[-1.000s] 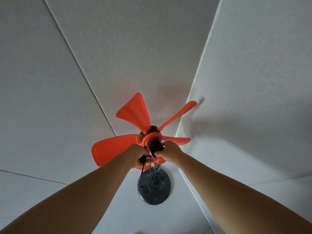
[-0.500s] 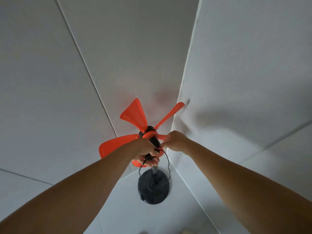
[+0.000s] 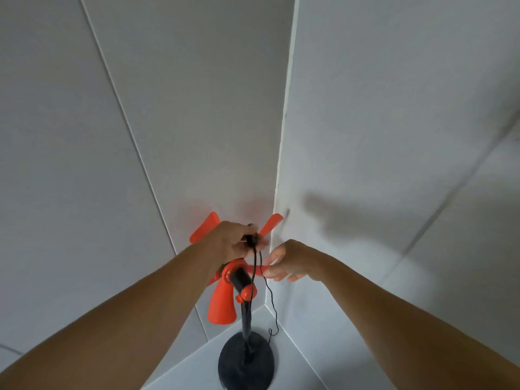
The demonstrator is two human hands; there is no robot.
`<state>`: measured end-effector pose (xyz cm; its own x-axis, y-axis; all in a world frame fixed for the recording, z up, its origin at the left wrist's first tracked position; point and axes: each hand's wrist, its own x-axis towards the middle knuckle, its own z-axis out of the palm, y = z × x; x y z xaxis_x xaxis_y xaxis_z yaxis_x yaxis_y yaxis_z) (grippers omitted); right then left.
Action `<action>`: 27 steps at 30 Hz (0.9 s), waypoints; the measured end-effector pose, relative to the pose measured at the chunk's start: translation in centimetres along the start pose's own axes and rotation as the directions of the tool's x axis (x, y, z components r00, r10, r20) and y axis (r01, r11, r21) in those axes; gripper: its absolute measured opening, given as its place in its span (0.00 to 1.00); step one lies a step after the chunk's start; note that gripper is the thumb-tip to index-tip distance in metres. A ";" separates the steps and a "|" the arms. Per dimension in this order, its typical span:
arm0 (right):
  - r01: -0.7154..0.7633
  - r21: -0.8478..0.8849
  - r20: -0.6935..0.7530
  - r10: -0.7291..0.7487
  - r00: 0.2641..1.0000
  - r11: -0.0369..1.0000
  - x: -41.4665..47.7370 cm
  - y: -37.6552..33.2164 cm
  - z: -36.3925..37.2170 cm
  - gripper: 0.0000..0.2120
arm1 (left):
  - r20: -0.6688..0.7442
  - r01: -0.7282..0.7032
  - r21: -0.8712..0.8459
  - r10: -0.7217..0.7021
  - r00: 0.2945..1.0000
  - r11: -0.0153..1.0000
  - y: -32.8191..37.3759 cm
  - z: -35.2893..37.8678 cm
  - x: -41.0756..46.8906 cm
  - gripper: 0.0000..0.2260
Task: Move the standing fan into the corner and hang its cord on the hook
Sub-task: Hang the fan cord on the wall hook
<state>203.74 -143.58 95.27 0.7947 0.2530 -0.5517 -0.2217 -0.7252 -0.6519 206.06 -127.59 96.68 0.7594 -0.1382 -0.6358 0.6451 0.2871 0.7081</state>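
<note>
While left hand (image 3: 230,243) grips cord (image 3: 254,243), fan (image 3: 235,280) below.

One fan (image 3: 236,280) stands here, with one round base (image 3: 246,361) and one stem (image 3: 245,319). Four orange blades (image 3: 222,305) can be made out; the hands may hide more. One black cord (image 3: 267,288) hangs down. Two hands, left (image 3: 230,243) and right (image 3: 292,260). Two walls (image 3: 197,108) meet in one corner.

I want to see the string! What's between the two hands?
In the head view, the thin black cord hangs between the left hand and right hand.
</note>
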 end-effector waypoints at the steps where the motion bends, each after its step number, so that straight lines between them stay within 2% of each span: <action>1: 0.018 0.009 0.015 -0.018 1.000 1.000 -0.4 -0.3 -0.4 0.16 | 0.013 -0.013 -0.051 0.013 1.000 0.999 0.8 0.6 -0.4 0.03; 6: 0.092 0.016 0.050 -0.093 0.994 0.996 -1.7 -1.2 -1.8 0.06 | 0.030 -0.129 -0.157 0.135 0.990 0.979 4.5 2.7 -1.9 0.06; 10: 0.136 -0.026 -0.072 -0.138 0.988 0.990 -2.7 -2.0 -3.9 0.03 | -0.001 -0.223 -0.154 0.226 0.974 0.962 6.9 3.2 -2.8 0.06; 12: 0.181 -0.045 -0.164 -0.186 0.969 0.982 -3.6 -2.6 -5.5 0.02 | -0.027 -0.241 -0.062 0.240 0.970 0.968 8.0 3.2 -3.3 0.09; 14: 0.250 -0.020 -0.256 -0.246 0.935 0.968 -4.5 -3.3 -7.4 0.04 | -0.050 -0.223 0.116 0.229 0.972 0.968 9.1 3.0 -4.2 0.11; 16: 0.323 0.003 -0.355 -0.301 0.885 0.946 -5.6 -4.4 -9.4 0.05 | -0.092 -0.205 0.294 0.241 0.966 0.934 10.2 3.2 -5.2 0.12; 19: 0.375 0.009 -0.445 -0.332 0.832 0.927 -6.8 -6.1 -12.0 0.06 | -0.116 -0.242 0.439 0.321 0.940 0.865 11.3 3.9 -6.1 0.15; 24: 0.382 -0.179 -0.472 -0.420 0.775 0.907 -8.5 -8.6 -14.5 0.09 | 0.036 -0.473 0.540 0.542 0.840 0.697 12.8 7.1 -8.0 0.14; 27: 0.394 -0.249 -0.520 -0.465 0.716 0.885 -9.6 -9.9 -15.3 0.08 | 0.199 -0.566 0.545 0.560 0.804 0.618 13.4 9.2 -9.5 0.10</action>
<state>206.91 -148.69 114.98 0.9663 0.1857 0.1785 0.2575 -0.7015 -0.6645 208.26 -131.13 114.97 0.9888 -0.1393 -0.0533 0.0153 -0.2611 0.9652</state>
